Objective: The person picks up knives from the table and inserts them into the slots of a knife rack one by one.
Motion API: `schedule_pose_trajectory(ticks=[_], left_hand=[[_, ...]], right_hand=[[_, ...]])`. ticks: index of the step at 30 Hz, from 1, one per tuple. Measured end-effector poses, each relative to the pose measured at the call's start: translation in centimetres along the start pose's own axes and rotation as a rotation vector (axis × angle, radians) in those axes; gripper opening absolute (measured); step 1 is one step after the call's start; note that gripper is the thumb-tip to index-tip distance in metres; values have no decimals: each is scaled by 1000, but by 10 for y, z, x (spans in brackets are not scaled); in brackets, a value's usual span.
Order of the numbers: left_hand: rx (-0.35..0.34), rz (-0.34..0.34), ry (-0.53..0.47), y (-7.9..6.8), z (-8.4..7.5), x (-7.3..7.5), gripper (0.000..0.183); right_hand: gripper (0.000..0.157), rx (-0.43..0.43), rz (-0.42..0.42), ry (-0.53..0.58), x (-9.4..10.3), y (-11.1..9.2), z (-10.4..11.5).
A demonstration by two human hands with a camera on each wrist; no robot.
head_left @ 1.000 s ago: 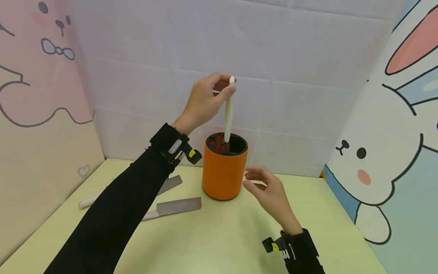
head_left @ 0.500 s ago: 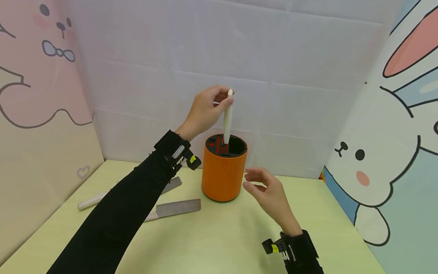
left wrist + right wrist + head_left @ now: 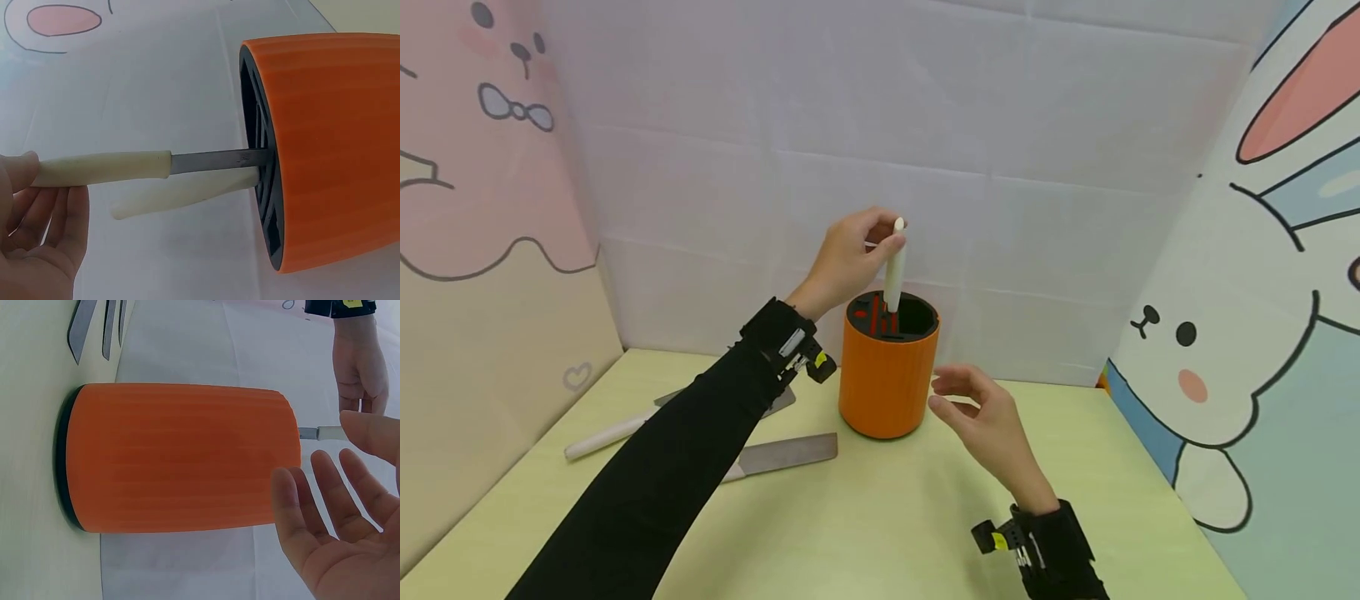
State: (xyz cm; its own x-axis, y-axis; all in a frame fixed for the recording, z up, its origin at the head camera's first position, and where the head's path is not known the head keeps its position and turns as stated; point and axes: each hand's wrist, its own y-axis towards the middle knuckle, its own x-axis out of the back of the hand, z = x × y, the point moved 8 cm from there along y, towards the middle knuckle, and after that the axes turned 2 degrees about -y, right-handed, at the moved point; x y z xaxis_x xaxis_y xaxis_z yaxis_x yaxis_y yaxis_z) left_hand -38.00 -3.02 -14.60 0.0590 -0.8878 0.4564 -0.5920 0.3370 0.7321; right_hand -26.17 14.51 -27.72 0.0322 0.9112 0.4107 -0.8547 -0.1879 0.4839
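Observation:
My left hand (image 3: 850, 254) pinches the end of a knife's cream handle (image 3: 894, 271) above the orange knife block (image 3: 886, 383). In the left wrist view, the held knife (image 3: 106, 167) has its blade partly inside a slot of the black top, with a length of steel showing outside. Behind it, a second cream handle (image 3: 187, 195) sticks out of the same block. Beside the block's right side is my right hand (image 3: 988, 429), fingers loosely bent and holding nothing. In the right wrist view, its fingertips overlap the block's side; whether they touch cannot be told.
A broad-bladed knife (image 3: 788, 454) lies on the pale table (image 3: 865, 525), left of the block. Farther left are another white knife handle (image 3: 606, 437) and a blade end (image 3: 781, 402), partly hidden by my left sleeve. A white sheet (image 3: 1060, 250) hangs behind.
My left hand has moved down with the knife, and its handle now sits lower over the block. My right hand has stayed nearly still.

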Motion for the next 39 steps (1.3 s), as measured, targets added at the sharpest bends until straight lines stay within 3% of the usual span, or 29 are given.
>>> schedule_pose_trajectory(ticks=[23,39], left_hand=[[64,61,16,-22,33,-20,24],[125,87,38,-26,44,-27,31]], right_hand=[[29,-13,-2,-30,-2,0,-2],[29,-3,-10,-29,0,0,-3]])
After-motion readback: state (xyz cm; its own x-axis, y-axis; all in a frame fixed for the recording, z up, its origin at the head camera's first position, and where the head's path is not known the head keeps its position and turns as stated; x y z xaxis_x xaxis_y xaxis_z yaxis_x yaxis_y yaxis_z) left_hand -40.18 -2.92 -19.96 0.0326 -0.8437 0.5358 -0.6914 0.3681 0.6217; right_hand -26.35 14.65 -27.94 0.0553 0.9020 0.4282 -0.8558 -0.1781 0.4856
